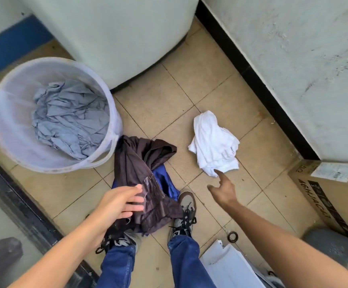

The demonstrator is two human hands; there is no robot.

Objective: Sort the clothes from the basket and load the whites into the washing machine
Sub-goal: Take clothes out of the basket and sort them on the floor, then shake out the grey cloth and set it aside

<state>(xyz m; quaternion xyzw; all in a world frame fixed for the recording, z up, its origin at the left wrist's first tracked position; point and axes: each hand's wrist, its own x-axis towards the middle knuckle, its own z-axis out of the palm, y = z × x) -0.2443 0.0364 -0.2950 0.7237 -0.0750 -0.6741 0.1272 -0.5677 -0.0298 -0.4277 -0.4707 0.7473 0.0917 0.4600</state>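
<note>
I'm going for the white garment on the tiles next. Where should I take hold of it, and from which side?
Grip the white garment at its bunched near edge, where the folds pile thickest, just ahead of the right hand. Come from above on the near side: the heap lies flat on the floor, clear of the dark pile, so a gathering pinch there should lift it whole.

Head camera looks steeply down at tiled floor [189, 96].

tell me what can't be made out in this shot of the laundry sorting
Head view only:
- Washing machine: its top is cut off by the upper edge, so lid and drum are unseen.
- Blue garment: mostly buried under the dark brown garment.
- Basket: anything beneath the grey-blue clothes is hidden.
- Cardboard box: cut off by the right edge.
</note>
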